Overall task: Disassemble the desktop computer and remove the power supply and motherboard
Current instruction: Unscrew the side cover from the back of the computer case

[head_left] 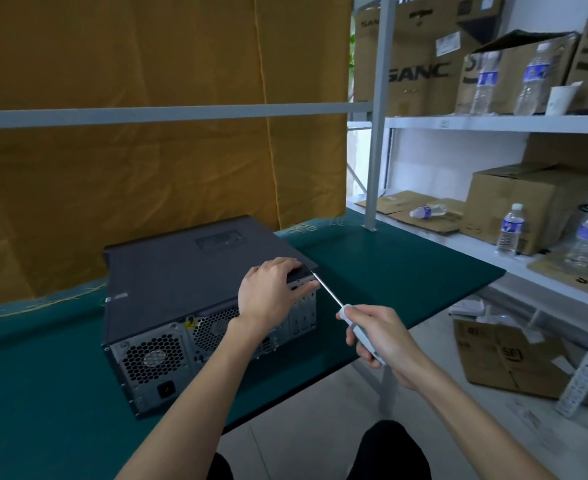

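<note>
A dark grey desktop computer case (181, 275) lies flat on the green table (389, 271), its metal rear panel with fan grilles and a power socket facing me. My left hand (268, 292) grips the case's upper rear right corner, fingers curled over the lid edge. My right hand (379, 337) holds a screwdriver (334, 299) by its white handle. The thin metal shaft points up-left, and its tip touches the case's rear right corner just beside my left fingers. The lid is closed, so the power supply and motherboard are hidden inside.
A yellow cloth hangs behind the table with a grey rail across it. At the right, a white shelving unit (493, 123) holds cardboard boxes and several water bottles. An open cardboard box (503, 358) sits on the floor. My knees show below the table's front edge.
</note>
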A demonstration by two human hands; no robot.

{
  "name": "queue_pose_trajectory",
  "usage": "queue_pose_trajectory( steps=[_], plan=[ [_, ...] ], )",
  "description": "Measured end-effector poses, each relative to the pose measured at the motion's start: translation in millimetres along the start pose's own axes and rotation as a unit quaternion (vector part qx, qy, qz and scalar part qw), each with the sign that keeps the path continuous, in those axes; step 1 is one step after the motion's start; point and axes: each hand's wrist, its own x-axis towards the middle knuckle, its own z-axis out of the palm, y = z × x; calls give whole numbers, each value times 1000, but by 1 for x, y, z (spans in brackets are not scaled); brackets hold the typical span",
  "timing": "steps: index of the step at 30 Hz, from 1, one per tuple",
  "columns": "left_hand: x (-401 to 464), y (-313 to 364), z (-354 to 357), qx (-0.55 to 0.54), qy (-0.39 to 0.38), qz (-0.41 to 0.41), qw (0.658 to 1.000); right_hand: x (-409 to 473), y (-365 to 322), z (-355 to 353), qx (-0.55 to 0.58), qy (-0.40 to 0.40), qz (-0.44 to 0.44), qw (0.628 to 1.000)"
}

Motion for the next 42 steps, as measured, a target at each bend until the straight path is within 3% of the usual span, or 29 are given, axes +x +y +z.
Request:
queue_pose_trajectory(
  steps=[12, 30, 34, 37, 39, 42],
  plan=[
    [-1, 1, 5, 18, 60, 6, 998, 10, 3, -2, -21, -8, 26, 999],
    [-1, 0, 6, 18, 76, 9, 997, 7, -7, -3, -22, -21, 50, 998],
    [-2, -1, 5, 20, 83, 13, 996, 9, -14, -6, 127, -85, 138, 979],
    [-3, 0, 4, 16, 77, 19, 997, 10, -20, -11, 295, -146, 217, 919],
    [-3, 1, 3, 11, 67, 16, 998, 9, -22, -14, 341, -160, 235, 896],
    [-6, 6, 4, -37, 92, -4, 995, 8, -25, -8, 196, -127, 182, 955]
  ],
)
